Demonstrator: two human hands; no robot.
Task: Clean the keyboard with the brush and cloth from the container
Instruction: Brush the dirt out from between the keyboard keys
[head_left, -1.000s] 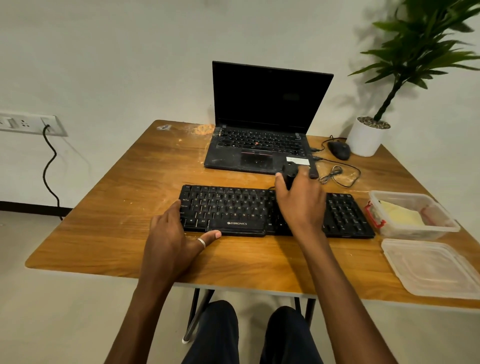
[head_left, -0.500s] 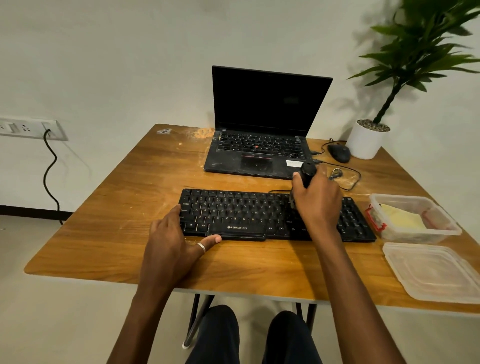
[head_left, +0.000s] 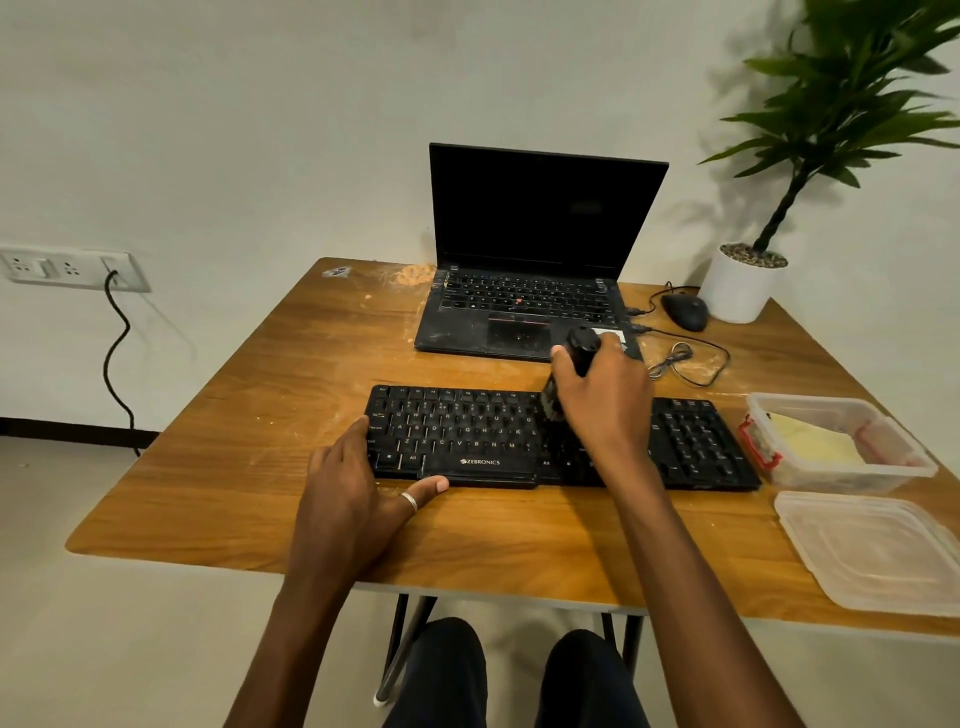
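**Black brush (head_left: 582, 347) at work on the keys**

Right hand (head_left: 605, 402) grips 1 brush by its handle, bristles on the middle of 1 keyboard (head_left: 467, 441) at mid-table. Left hand (head_left: 353, 483), fingers straight, rests on its left end. Likely next: sweep the remaining keys, then take the 1 yellow cloth (head_left: 818, 441) lying in 1 open container (head_left: 810, 400).

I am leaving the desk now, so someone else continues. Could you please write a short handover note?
Right hand grips the brush, bristles on the keyboard, upper rows, right of the middle.
Left hand rests on the left end of it.
Yellow cloth lies in the open container; lid beside it on the table.
Done: container opened, brush out.
Left: finish brushing, then wipe with the cloth.
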